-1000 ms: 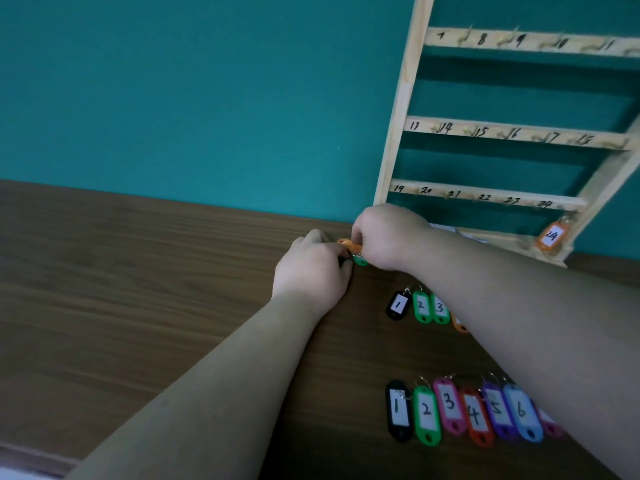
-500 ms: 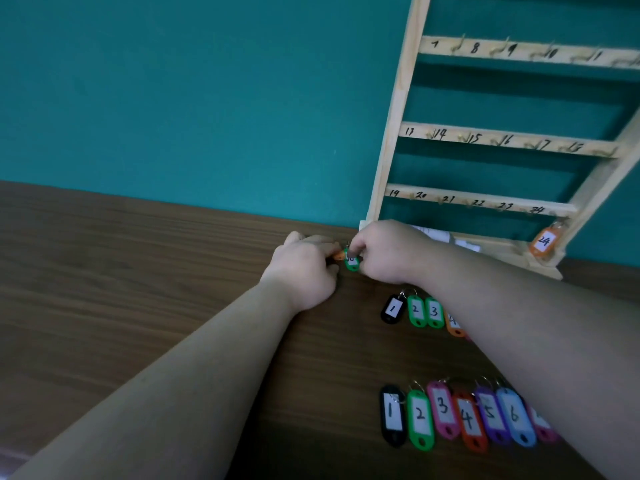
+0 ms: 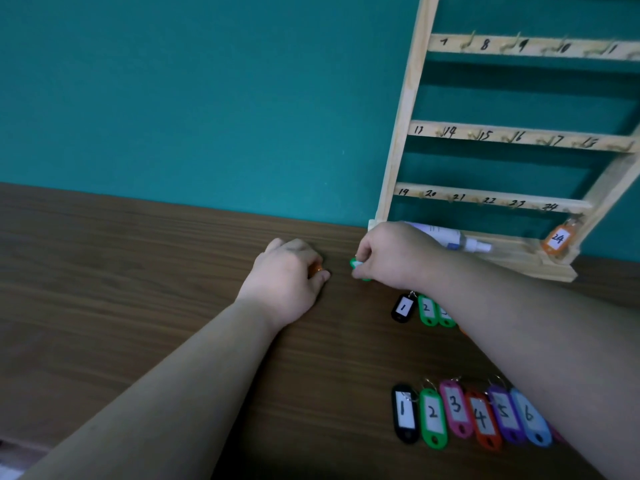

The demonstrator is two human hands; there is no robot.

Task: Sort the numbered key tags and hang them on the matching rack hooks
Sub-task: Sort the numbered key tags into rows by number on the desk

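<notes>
My left hand (image 3: 289,277) rests on the wooden table, fingers closed over an orange key tag (image 3: 314,270) that barely shows. A little to its right, my right hand (image 3: 389,252) pinches a green key tag (image 3: 357,265). The wooden rack (image 3: 403,109) leans on the teal wall, its hooks numbered by hand. An orange tag marked 24 (image 3: 557,240) hangs at its lower right. A near row of tags (image 3: 464,414) numbered 1 to 6 lies on the table. A farther row (image 3: 424,308) shows 1 and 2, the others hidden by my right arm.
A white spray bottle (image 3: 460,240) lies on the rack's base behind my right hand. The table (image 3: 138,271) stretches bare to the left, and its front edge shows at the lower left corner.
My hands were pressed together around the orange and green tags. They have separated: the left keeps the orange tag, the right holds the green one further right.
</notes>
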